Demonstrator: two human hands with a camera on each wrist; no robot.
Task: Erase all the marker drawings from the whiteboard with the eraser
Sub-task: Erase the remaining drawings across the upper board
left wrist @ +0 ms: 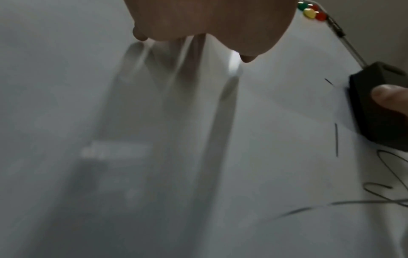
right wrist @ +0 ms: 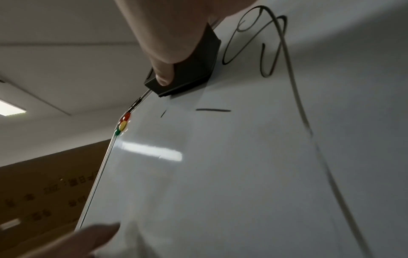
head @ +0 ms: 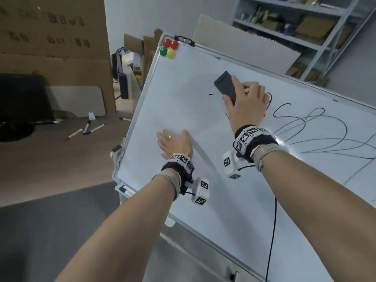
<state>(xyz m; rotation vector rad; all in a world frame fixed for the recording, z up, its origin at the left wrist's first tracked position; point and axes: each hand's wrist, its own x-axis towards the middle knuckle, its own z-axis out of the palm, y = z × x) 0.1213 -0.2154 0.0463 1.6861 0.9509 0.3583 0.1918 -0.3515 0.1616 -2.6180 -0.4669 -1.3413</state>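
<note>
The whiteboard (head: 183, 110) fills the middle and right of your head view, tilted, its left half bare and its right half looped with black marker lines (head: 317, 127). Your left hand (head: 175, 144) lies flat on the lower middle of the board, fingers straight and holding nothing; press there so the panel doesn't rock. Your right hand (head: 247, 102) grips the dark eraser (head: 224, 87) in the upper centre, thumb and fingers wrapped round its sides, its pad flat against the surface. Keep the whole face down, not an edge, and sweep right into the loops with overlapping passes. Two small leftovers sit beside the eraser, best seen in the right wrist view: a short dash (right wrist: 213, 110) and a tiny tick (right wrist: 163, 113). Go back for them.
</note>
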